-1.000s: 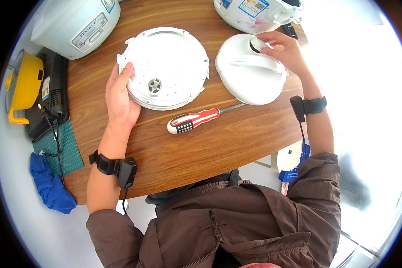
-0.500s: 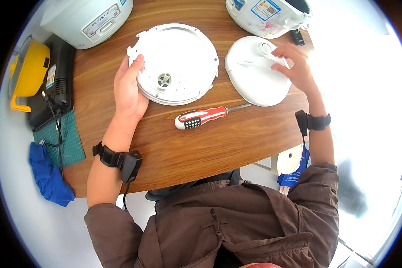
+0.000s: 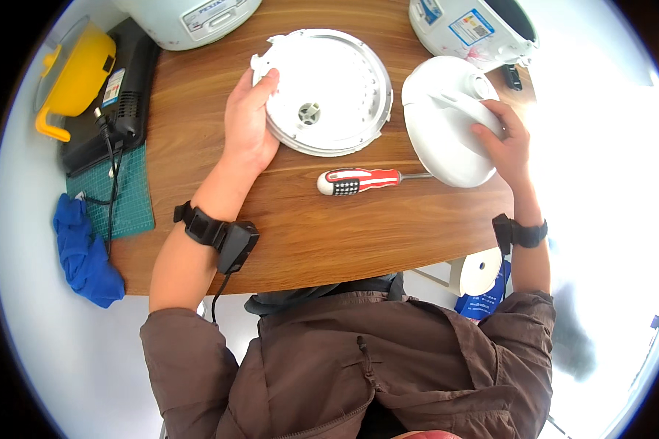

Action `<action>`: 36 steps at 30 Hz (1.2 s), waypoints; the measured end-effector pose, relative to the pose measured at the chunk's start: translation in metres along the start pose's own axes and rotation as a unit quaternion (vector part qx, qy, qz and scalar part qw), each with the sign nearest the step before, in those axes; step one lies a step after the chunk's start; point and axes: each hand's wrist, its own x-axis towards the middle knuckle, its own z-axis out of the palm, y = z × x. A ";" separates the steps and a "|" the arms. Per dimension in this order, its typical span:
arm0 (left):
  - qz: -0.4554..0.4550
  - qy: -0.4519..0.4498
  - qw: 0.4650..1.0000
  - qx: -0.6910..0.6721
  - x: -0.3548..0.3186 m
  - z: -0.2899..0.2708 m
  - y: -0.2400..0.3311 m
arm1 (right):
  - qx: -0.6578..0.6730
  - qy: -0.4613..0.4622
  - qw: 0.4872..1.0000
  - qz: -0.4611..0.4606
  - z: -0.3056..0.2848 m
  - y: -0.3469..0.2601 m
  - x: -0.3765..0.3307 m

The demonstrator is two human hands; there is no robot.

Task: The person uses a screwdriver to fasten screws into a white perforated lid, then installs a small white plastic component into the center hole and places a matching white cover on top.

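My left hand grips the left rim of a round white inner lid panel, its thumb on top and its fingers underneath. This panel has small holes and a round vent with spokes. At the right, my right hand has closed on the handle of a smooth white rice cooker lid cover, which looks tilted, its right side raised. Between the two parts and nearer me lies a screwdriver with a red, white and black handle. Its tip is hidden beneath the lid cover's near edge.
White rice cooker bodies stand at the far left and far right. A small black part lies by the right one. Along the left are a yellow pot, a black case, a green cutting mat and a blue cloth.
My right hand, open over the lid cover before, has closed on its handle, and the cover has tilted. My left hand still holds the panel. The whole view has shifted.
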 end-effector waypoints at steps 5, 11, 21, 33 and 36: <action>-0.017 -0.010 1.000 -0.002 -0.002 0.000 0.003 | 0.015 0.001 0.999 -0.049 0.013 -0.045 -0.001; -0.065 -0.032 0.997 -0.005 0.002 -0.004 0.006 | 0.037 -0.124 0.977 -0.168 0.021 -0.081 0.027; -0.064 -0.063 0.996 0.003 -0.001 -0.001 0.004 | 0.053 -0.079 0.985 -0.144 0.054 -0.097 0.045; -0.037 -0.049 0.998 -0.012 0.000 0.001 0.001 | 0.118 0.022 0.993 -0.019 0.102 -0.111 0.049; -0.042 -0.044 0.998 -0.028 0.000 0.001 0.001 | 0.095 0.024 0.995 -0.018 0.106 -0.113 0.049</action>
